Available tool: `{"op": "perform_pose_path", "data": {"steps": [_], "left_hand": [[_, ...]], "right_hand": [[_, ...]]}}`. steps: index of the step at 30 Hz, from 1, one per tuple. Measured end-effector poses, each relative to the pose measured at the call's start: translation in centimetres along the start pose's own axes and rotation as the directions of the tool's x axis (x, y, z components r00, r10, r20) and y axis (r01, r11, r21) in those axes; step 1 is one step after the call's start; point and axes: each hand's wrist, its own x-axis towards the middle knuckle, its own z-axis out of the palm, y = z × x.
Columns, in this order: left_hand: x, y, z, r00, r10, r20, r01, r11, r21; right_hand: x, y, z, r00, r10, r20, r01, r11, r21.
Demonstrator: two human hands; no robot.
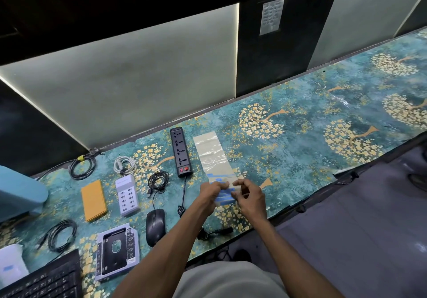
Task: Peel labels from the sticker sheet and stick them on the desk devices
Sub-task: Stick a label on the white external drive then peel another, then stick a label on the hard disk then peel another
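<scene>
A long, shiny sticker sheet (211, 153) lies on the patterned desk, its near end carrying blue labels (225, 195). My left hand (211, 193) pinches the sheet's near part from the left. My right hand (250, 197) pinches at a label from the right, fingers curled. The desk devices lie to the left: a black power strip (181, 151), a black mouse (155, 225), a white multi-port charger (127, 195), an orange power bank (93, 200) and a drive caddy in clear packaging (117, 250).
Coiled cables lie at the back left (82, 167), (124, 164), the middle (158, 180) and the front left (62, 235). A black keyboard (44, 279) and a white box with a blue label (11, 266) sit at the near left. A blue object (20, 191) stands at the left edge.
</scene>
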Motion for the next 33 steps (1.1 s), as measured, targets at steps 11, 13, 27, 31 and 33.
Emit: {"op": "perform_pose_path", "data": {"steps": [11, 13, 27, 31, 33], "left_hand": [[-0.1, 0.4, 1.0, 0.998, -0.044, -0.052, 0.042, 0.998, -0.039], [0.0, 0.4, 0.7, 0.998, -0.034, -0.061, 0.031, 0.998, -0.057], [0.2, -2.2, -5.3, 0.968, 0.145, -0.206, -0.133, 0.989, 0.071], [-2.1, -2.2, -10.5, 0.944, 0.195, -0.266, -0.198, 0.980, 0.016], [-3.4, -2.6, -12.9, 0.933, 0.198, -0.301, -0.215, 0.976, -0.026]], "right_hand": [[0.1, -0.1, -0.7, 0.954, -0.281, -0.108, 0.222, 0.900, -0.376], [0.1, -0.4, -0.6, 0.944, -0.309, -0.114, 0.241, 0.884, -0.402], [-0.9, -3.3, 4.7, 0.973, -0.198, -0.118, 0.196, 0.980, -0.030], [-2.5, -4.9, 8.9, 0.977, -0.206, 0.064, 0.206, 0.979, -0.001], [-3.3, -5.8, 11.0, 0.970, -0.214, 0.119, 0.216, 0.976, -0.004]]}}
